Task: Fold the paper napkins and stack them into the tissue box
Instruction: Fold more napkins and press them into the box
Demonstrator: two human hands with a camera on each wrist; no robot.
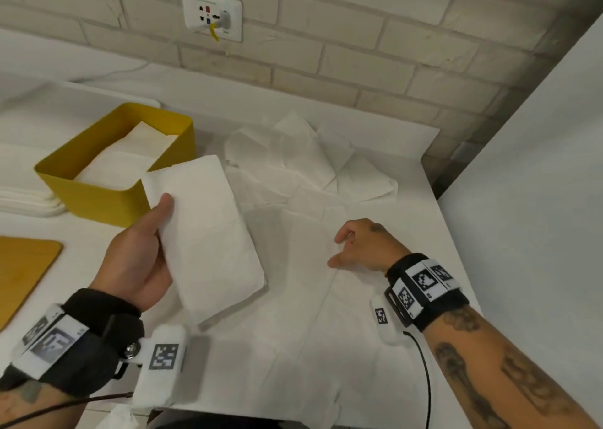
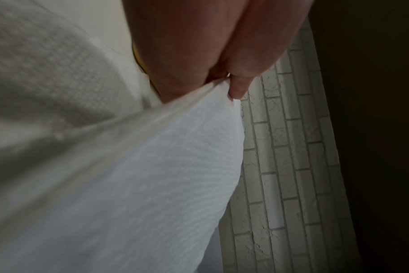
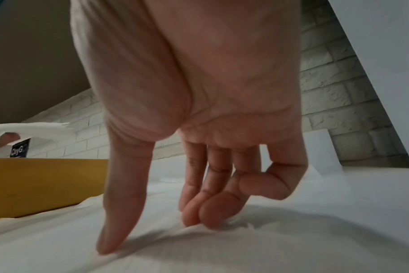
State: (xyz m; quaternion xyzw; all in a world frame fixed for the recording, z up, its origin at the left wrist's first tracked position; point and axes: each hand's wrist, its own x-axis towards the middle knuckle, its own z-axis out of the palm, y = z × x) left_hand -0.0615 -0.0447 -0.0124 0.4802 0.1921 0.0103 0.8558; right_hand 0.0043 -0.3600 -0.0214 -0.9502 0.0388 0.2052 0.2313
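My left hand (image 1: 160, 220) holds a folded white napkin (image 1: 208, 233) above the table, thumb on top and fingers hidden beneath; in the left wrist view the napkin (image 2: 152, 184) is pinched at its edge. The yellow tissue box (image 1: 98, 197) stands just beyond it at the left, with folded napkins (image 1: 124, 161) lying inside. My right hand (image 1: 346, 249) rests thumb and fingertips on a flat unfolded napkin (image 1: 310, 298); the right wrist view shows the hand (image 3: 152, 236) touching the sheet with thumb and fingers apart, nothing gripped. A loose pile of napkins (image 1: 293, 154) lies behind.
A wooden board (image 1: 23, 265) lies at the left edge. A white stack (image 1: 26, 200) sits left of the box. The brick wall with a socket (image 1: 212, 14) backs the table, and a white panel (image 1: 538, 200) closes the right side.
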